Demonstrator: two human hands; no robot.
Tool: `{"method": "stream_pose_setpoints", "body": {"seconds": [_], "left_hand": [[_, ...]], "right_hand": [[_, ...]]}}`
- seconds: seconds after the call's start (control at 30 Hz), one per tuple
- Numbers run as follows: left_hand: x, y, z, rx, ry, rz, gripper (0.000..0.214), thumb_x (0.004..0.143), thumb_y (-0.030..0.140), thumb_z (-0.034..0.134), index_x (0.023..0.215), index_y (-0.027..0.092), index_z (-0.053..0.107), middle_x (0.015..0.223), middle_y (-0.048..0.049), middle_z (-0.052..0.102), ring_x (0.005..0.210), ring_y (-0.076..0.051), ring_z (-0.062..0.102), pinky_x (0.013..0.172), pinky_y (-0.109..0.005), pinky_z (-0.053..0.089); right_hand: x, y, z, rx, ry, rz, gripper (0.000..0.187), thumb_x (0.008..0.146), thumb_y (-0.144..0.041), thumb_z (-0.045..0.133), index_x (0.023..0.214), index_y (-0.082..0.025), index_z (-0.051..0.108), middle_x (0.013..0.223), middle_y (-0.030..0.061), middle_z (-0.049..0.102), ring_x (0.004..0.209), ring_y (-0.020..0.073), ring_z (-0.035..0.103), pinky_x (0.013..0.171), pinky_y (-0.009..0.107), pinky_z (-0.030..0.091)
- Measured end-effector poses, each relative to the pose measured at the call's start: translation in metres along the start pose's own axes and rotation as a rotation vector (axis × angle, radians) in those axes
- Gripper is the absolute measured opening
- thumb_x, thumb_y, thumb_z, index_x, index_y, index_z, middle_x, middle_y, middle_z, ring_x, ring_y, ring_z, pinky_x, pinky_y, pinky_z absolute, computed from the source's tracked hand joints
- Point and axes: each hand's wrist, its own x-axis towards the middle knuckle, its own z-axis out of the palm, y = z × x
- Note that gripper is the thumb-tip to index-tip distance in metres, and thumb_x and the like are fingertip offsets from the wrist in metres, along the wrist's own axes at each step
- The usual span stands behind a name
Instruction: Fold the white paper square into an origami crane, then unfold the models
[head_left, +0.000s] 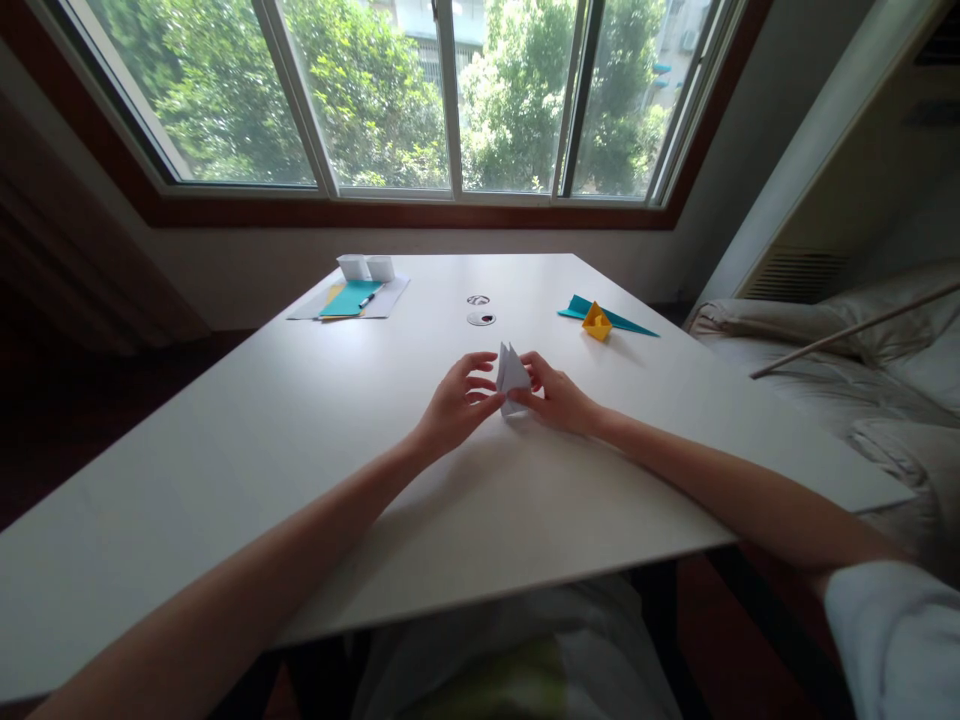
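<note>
- Hands: two. The right hand [561, 395] is clamped on the folded white paper piece [513, 370], thumb in front, fingers behind. The left hand [456, 405] is loosely curled, fingers parted, thumb tip at the piece's lower left; whether it grips cannot be told.
- Folded white paper piece: one, upright between the hands, over the near-middle of the worktop [315, 460]; crisp-edged, with pointed peaks at the top.
- Orange-yellow paper boat [597, 322]: one, folded, with a pointed middle, in front of the teal paper plane [628, 324], right of the hands.
- Teal paper plane: one, long and narrow, tapering to a point.
- Rounded flat pieces [481, 319]: two, one behind the other, black-and-white surfaces.
- White box-like forms [365, 267]: two, side by side, far left.
- Teal sheet [349, 299]: one, matte, over yellow and white paper.
- Pen [367, 300]: one, slim, dark and light, at the teal sheet's right edge.
- Worktop: one, white, smooth, faintly glossy.
</note>
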Motion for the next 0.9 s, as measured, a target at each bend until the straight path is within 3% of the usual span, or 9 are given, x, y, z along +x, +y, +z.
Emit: {"method": "stream_pose_setpoints", "body": {"seconds": [0.2, 0.33, 0.43, 0.53, 0.67, 0.9], "left_hand": [[0.0, 0.001, 0.002, -0.135, -0.049, -0.153, 0.042, 0.07, 0.029, 0.067, 0.104, 0.015, 0.046, 0.078, -0.004, 0.063, 0.072, -0.016, 0.06, 0.066, -0.03, 0.047], [0.002, 0.002, 0.0, -0.216, 0.069, -0.171, 0.041, 0.067, 0.026, 0.07, 0.096, 0.017, 0.043, 0.071, -0.0006, 0.064, 0.065, -0.014, 0.059, 0.063, -0.029, 0.046], [0.004, 0.0, -0.004, -0.261, 0.157, -0.132, 0.04, 0.066, 0.024, 0.07, 0.09, 0.02, 0.038, 0.066, 0.0027, 0.064, 0.059, -0.012, 0.057, 0.06, -0.027, 0.045], [0.007, -0.003, -0.006, -0.236, 0.147, -0.078, 0.031, 0.066, 0.024, 0.068, 0.081, 0.019, 0.042, 0.065, 0.0027, 0.063, 0.058, -0.011, 0.056, 0.057, -0.026, 0.044], [0.008, -0.007, -0.005, -0.092, 0.186, -0.049, 0.013, 0.066, 0.024, 0.066, 0.072, 0.014, 0.058, 0.068, -0.0009, 0.064, 0.061, -0.014, 0.059, 0.06, -0.027, 0.046], [0.004, -0.001, -0.001, -0.074, 0.146, -0.067, 0.021, 0.072, 0.026, 0.062, 0.088, 0.013, 0.065, 0.085, -0.0069, 0.068, 0.08, -0.02, 0.064, 0.073, -0.033, 0.05]], "right_hand": [[0.001, -0.007, 0.001, 0.353, 0.055, 0.079, 0.046, 0.072, -0.042, 0.063, 0.104, -0.024, 0.035, 0.083, 0.001, 0.061, 0.07, 0.0168, 0.062, 0.058, 0.029, 0.05], [0.002, -0.007, 0.001, 0.53, 0.057, 0.176, 0.055, 0.07, -0.04, 0.066, 0.113, -0.023, 0.035, 0.088, 0.0027, 0.062, 0.07, 0.0157, 0.063, 0.059, 0.029, 0.052], [0.002, -0.006, 0.0, 0.606, 0.016, 0.228, 0.042, 0.071, -0.039, 0.066, 0.102, -0.017, 0.049, 0.085, 0.0034, 0.063, 0.067, 0.0134, 0.063, 0.062, 0.028, 0.053], [0.002, -0.008, 0.001, 0.652, 0.011, 0.223, 0.033, 0.068, -0.035, 0.069, 0.089, -0.014, 0.056, 0.079, 0.0035, 0.064, 0.066, 0.0127, 0.064, 0.066, 0.029, 0.053], [0.002, -0.012, 0.003, 0.658, 0.085, 0.223, 0.032, 0.065, -0.033, 0.072, 0.086, -0.013, 0.057, 0.073, 0.0027, 0.066, 0.064, 0.0128, 0.064, 0.066, 0.03, 0.053], [0.001, -0.012, 0.008, 0.561, 0.168, 0.15, 0.034, 0.063, -0.031, 0.073, 0.087, -0.014, 0.057, 0.071, 0.0021, 0.065, 0.067, 0.0141, 0.063, 0.067, 0.032, 0.053]]}}
